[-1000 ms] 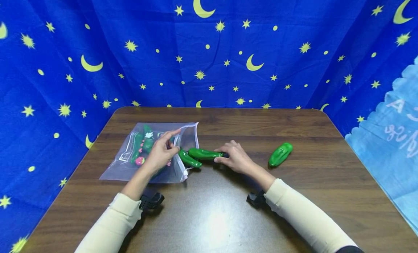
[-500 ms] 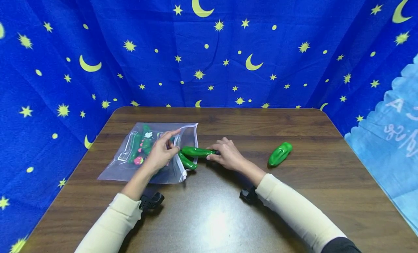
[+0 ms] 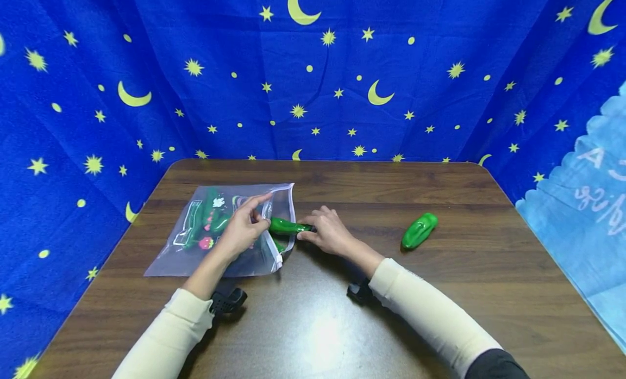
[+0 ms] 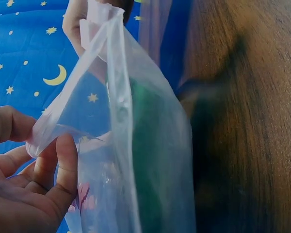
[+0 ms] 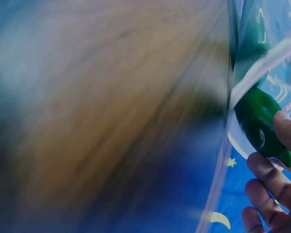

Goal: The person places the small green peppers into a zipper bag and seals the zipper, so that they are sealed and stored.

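Note:
In the head view a clear zip bag [image 3: 168, 262] lies at the left of the table, its mouth facing right. My left hand [image 3: 242, 229] pinches the upper lip of that mouth; the left wrist view shows the lip raised between thumb and fingers. A shiny green pepper [image 3: 283, 227] points into the mouth, and my right hand [image 3: 330, 232] grips it by the dark stem end. Just below it, another green pepper [image 3: 279, 247] shows partly at the opening. More green shapes [image 3: 195, 218] show through the printed plastic, their number unclear.
A separate green pepper [image 3: 419, 231] lies on the wooden table [image 3: 469, 292] at the right. A white slider [image 3: 279, 260] sits at the near corner of the bag mouth. Blue star-and-moon cloth [image 3: 342, 112] surrounds the table's back and sides.
My right hand has moved left, carrying its pepper into the bag mouth. The pepper below has slid further inside too. My left hand stays nearly still on the lip.

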{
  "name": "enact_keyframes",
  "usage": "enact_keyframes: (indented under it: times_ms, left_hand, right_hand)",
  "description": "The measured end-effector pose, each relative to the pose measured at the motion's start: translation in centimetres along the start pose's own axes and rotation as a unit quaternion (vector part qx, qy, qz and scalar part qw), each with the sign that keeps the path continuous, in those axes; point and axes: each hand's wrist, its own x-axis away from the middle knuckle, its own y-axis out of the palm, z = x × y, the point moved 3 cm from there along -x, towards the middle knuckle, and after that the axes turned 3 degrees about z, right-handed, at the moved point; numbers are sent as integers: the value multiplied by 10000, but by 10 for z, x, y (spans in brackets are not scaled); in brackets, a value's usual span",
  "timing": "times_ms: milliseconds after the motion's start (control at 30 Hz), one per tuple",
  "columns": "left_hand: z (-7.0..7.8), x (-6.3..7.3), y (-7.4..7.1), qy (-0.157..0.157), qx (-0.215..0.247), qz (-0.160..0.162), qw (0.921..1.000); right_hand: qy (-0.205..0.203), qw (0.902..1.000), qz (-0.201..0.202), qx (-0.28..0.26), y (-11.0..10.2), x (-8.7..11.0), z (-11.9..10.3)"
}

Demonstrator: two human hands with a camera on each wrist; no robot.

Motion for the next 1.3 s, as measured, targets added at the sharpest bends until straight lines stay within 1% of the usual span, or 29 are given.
enact_keyframes:
  times_ms: [133,300,500,633,800,900,1067,1300]
  left_hand:
    - [-5,-2,0,44,21,36,10000]
    - [-4,-1,0,43,40,-18,10000]
    - [-4,-2,0,65,27,-59,10000]
    - [-3,-2,2,103,14,-79,9999]
    - [-3,-2,1,110,32,-49,9999]
    - [-4,-2,0,164,29,-24,9999]
    - [-3,-1,-1,223,10,9,9997]
    - [-5,-1,-3,200,14,13,9998]
  right_hand:
    - [-79,10000,-10,42,3,-2,-6]
    - [-117,9999,-40,55,6,-5,-10]
    - [5,9998,-205,76,10,-9,-12]
    - [11,9995,-278,137,12,-11,-12]
    - [104,9991,-374,142,14,-12,-10]
    - [186,9990,-390,143,14,-11,-7]
    - [299,9991,-301,25,10,-9,-2]
    - [419,9989,-158,-155,-9,-3,8]
